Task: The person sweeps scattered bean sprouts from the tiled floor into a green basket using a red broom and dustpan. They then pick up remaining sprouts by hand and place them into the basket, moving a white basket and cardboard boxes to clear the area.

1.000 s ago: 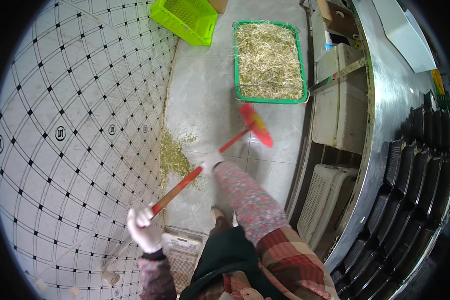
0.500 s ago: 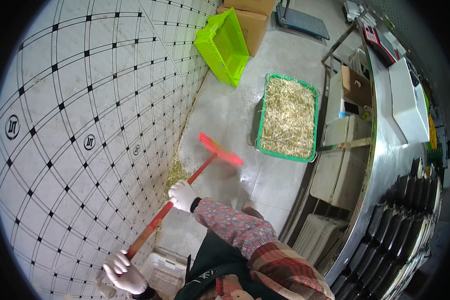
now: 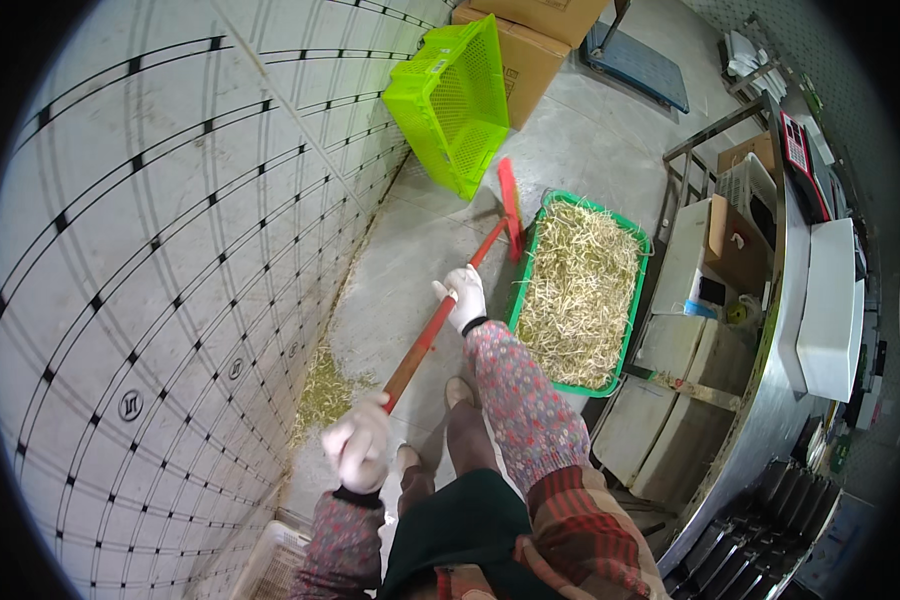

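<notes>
Both of my white-gloved hands grip a red long-handled squeegee (image 3: 440,320). My left hand (image 3: 358,446) holds the near end of the handle, close to my body. My right hand (image 3: 463,296) grips it halfway along. The red blade (image 3: 510,207) stands edge-on over the wet concrete floor (image 3: 425,250), beside the near-left corner of a green crate (image 3: 525,290) full of pale sprouts. A small heap of sprouts (image 3: 325,392) lies against the foot of the tiled wall, left of my feet.
A lime-green crate (image 3: 455,95) leans against the tiled wall (image 3: 170,250), with cardboard boxes (image 3: 530,50) behind it. A steel counter (image 3: 770,380) with white boxes under it runs along the right. A white basket corner (image 3: 270,565) shows at the bottom left.
I have turned and the squeegee head has swung from beside the sprout heap at the wall to the green crate's corner. My left hand has come in closer to my body.
</notes>
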Demonstrator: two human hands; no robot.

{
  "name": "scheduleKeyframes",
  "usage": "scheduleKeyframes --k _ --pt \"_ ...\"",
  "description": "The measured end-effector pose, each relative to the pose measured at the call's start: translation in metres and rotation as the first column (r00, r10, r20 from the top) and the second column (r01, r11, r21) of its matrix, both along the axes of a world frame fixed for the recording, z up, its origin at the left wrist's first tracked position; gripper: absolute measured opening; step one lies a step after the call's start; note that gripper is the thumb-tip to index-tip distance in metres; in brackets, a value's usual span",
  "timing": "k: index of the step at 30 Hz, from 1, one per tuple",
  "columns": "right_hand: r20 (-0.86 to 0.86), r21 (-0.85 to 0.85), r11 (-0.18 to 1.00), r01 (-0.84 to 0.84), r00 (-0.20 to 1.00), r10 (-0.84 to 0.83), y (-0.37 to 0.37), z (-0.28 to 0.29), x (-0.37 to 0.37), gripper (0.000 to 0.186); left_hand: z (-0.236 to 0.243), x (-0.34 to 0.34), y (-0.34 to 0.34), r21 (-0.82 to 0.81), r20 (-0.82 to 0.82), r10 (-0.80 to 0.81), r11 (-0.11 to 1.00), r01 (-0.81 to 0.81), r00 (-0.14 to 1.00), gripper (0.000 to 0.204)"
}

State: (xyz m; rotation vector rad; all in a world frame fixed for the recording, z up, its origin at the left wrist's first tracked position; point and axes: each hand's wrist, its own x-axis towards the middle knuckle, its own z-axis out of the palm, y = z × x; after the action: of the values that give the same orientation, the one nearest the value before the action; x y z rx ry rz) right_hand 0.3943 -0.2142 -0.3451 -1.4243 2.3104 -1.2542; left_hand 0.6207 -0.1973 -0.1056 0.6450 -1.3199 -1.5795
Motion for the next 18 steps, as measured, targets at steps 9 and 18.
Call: scheduleKeyframes --k 9,18 --pt "0.039 -0.037 0.999 -0.039 0.998 0.041 -0.014 -0.033 0.019 0.022 0.009 -0.02 -0.005 0.065 0.173 0.11 0.99 -0.123 0.979 0.036" --pt "0.403 0.053 0.998 -0.046 0.915 0.021 -0.014 -0.017 0.152 0.02 0.081 0.047 -0.035 0.132 0.122 0.269 0.95 -0.284 0.955 0.037"
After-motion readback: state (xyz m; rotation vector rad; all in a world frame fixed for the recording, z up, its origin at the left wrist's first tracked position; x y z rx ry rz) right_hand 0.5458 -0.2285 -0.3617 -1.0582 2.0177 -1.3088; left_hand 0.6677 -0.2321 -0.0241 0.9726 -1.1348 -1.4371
